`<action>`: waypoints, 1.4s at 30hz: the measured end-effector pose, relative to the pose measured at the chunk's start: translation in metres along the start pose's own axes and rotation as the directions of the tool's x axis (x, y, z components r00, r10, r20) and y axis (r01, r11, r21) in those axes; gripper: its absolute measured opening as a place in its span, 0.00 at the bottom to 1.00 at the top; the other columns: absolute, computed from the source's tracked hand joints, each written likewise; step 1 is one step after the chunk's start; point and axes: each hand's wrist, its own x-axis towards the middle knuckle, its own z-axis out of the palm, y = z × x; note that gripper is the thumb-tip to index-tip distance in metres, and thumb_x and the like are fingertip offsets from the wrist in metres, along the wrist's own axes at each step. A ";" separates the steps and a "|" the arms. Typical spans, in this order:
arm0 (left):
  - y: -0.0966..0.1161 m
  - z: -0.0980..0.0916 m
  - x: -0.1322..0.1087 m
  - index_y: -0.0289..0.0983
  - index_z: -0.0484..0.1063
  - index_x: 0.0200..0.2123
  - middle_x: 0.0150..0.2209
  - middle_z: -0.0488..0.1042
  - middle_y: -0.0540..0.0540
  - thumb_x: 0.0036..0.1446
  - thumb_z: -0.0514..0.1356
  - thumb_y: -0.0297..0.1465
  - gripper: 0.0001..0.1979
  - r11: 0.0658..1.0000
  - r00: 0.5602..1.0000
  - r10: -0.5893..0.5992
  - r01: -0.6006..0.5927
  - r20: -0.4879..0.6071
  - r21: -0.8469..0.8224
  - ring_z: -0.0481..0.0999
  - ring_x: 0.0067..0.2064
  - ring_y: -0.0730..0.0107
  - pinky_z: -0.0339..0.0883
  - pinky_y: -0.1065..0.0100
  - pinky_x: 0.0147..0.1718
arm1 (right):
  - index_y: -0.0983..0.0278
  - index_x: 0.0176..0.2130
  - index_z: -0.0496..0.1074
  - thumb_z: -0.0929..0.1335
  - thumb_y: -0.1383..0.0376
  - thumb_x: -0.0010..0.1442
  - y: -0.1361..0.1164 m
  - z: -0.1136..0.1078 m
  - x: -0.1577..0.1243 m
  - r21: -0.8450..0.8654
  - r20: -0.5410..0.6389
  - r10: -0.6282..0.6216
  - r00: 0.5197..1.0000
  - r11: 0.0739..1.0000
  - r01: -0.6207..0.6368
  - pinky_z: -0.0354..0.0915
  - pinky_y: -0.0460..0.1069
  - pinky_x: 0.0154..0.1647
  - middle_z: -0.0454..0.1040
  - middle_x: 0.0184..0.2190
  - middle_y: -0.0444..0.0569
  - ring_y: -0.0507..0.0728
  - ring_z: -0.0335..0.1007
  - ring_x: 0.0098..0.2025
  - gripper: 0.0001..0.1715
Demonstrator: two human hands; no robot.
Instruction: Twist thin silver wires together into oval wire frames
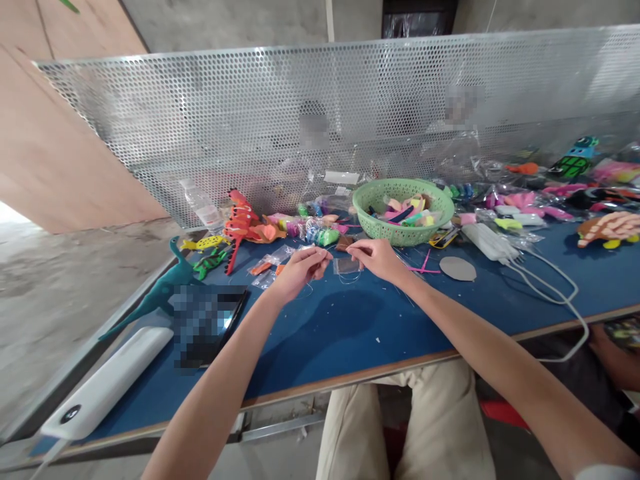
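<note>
Above the blue table, my left hand (304, 267) is closed in a pinch with its fingertips pointing right. Facing it a short gap away, my right hand (377, 258) is also pinched, thumb against forefinger. A thin pale strand (350, 282) loops below and between the fingertips, and both pinches appear to be on it; its ends are hard to see. Just behind the gap lies a small clear packet (346, 267), with a brown piece (345, 243) beyond it. Left of my left hand are clear bags with orange pieces (261, 269).
A green basket (361, 223) of colourful pieces stands behind my hands. A teal dinosaur (173, 280), dark phone (233, 320) and white power bank (110, 383) lie left. Right are an oval disc (458, 269) and white charger with cables (490, 242). A perforated metal screen (240, 100) lines the back.
</note>
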 end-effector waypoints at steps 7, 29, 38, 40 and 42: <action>-0.003 -0.001 0.000 0.35 0.74 0.37 0.25 0.53 0.55 0.61 0.63 0.42 0.14 1.000 1.000 0.001 -0.001 -0.025 0.017 0.50 0.22 0.80 0.43 0.73 0.20 | 0.62 0.38 0.78 0.66 0.54 0.67 0.000 -0.002 0.000 -0.058 0.003 -0.016 1.000 0.998 0.017 0.66 0.48 0.28 0.73 0.18 0.42 0.53 0.71 0.20 0.17; 0.007 0.016 -0.014 0.39 0.69 0.32 0.27 0.71 0.50 0.63 0.59 0.33 0.07 0.094 0.784 0.543 -0.414 0.302 0.905 0.68 0.33 0.66 0.56 0.60 0.42 | 0.60 0.38 0.75 0.69 0.62 0.66 -0.025 -0.005 -0.004 0.018 0.089 -0.416 0.905 0.909 0.417 0.68 0.53 0.49 0.74 0.38 0.48 0.56 0.72 0.44 0.05; 0.004 0.019 -0.016 0.39 0.63 0.26 0.27 0.71 0.49 0.59 0.61 0.32 0.11 0.138 0.794 0.532 -0.424 0.294 0.895 0.65 0.31 0.65 0.52 0.57 0.44 | 0.61 0.35 0.74 0.70 0.59 0.65 -0.024 -0.003 -0.003 0.085 0.098 -0.377 0.921 0.925 0.370 0.68 0.54 0.49 0.75 0.37 0.49 0.57 0.72 0.43 0.09; 0.004 0.018 -0.015 0.39 0.63 0.26 0.26 0.70 0.49 0.58 0.61 0.32 0.11 0.153 0.797 0.526 -0.431 0.296 0.889 0.64 0.30 0.66 0.51 0.58 0.44 | 0.61 0.34 0.74 0.70 0.59 0.65 -0.024 -0.003 -0.002 0.096 0.103 -0.375 0.921 0.926 0.366 0.68 0.54 0.49 0.75 0.37 0.49 0.57 0.72 0.43 0.09; 0.005 0.016 -0.015 0.39 0.63 0.26 0.26 0.69 0.49 0.58 0.61 0.32 0.11 0.154 0.798 0.521 -0.437 0.303 0.886 0.63 0.30 0.66 0.51 0.58 0.44 | 0.61 0.34 0.75 0.71 0.59 0.64 -0.025 -0.004 -0.003 0.103 0.112 -0.377 0.919 0.925 0.367 0.68 0.53 0.48 0.75 0.37 0.48 0.57 0.73 0.43 0.09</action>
